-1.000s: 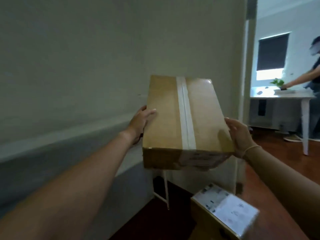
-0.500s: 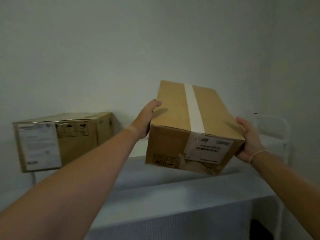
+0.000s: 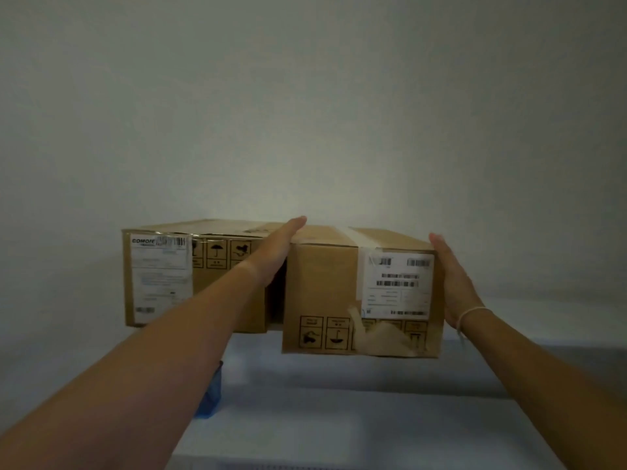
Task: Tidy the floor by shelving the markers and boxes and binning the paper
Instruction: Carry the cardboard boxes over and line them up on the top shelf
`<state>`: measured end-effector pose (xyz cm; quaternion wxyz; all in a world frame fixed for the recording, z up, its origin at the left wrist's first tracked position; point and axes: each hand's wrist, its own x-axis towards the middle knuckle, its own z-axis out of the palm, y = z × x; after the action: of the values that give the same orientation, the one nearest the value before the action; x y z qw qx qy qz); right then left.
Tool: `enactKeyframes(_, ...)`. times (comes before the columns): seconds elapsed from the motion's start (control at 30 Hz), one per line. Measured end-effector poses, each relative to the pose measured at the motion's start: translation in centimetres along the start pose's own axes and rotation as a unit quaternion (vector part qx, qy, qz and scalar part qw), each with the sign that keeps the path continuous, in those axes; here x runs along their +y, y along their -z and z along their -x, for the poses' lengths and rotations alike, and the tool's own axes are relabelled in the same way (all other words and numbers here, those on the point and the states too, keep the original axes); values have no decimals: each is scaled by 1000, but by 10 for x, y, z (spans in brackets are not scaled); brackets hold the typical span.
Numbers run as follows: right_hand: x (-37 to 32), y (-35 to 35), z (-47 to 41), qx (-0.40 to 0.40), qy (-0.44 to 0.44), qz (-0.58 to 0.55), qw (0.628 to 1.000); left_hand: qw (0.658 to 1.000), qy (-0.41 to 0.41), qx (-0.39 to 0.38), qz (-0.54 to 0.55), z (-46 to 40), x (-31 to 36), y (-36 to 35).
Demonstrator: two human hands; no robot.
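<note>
A brown cardboard box (image 3: 325, 293) with white tape and a barcode label is between my palms over the white shelf top (image 3: 339, 418). My left hand (image 3: 276, 252) presses flat on its left side and my right hand (image 3: 453, 279) on its right side. Whether its base touches the shelf is unclear. A second cardboard box (image 3: 159, 276) with a white shipping label stands on the shelf just left of it, a narrow dark gap between them.
A pale wall (image 3: 305, 113) rises right behind both boxes. A small blue object (image 3: 210, 398) shows under my left forearm on the shelf. Bare shelf surface stretches in front of and to the right of the held box.
The held box has moved left and levelled out, ending close beside the labelled box. My view has swung left, so the shelf is now seen head-on.
</note>
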<state>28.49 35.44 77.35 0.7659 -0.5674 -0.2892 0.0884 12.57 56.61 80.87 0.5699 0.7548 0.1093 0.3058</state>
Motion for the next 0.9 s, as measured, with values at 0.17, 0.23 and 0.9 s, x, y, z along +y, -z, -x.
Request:
enactKeyframes(0.17,16,-1,-26,45,28,89,995,960,-192,149,-135,-6,-5,-7)
enactKeyframes(0.23,20,-3,-33,47,27,90,995,928,-260,160,-215,-6,-6,-6)
enactKeyframes(0.9,41,-36,-46,91,78,73,990,622,-386,184,-656,-27,-32,24)
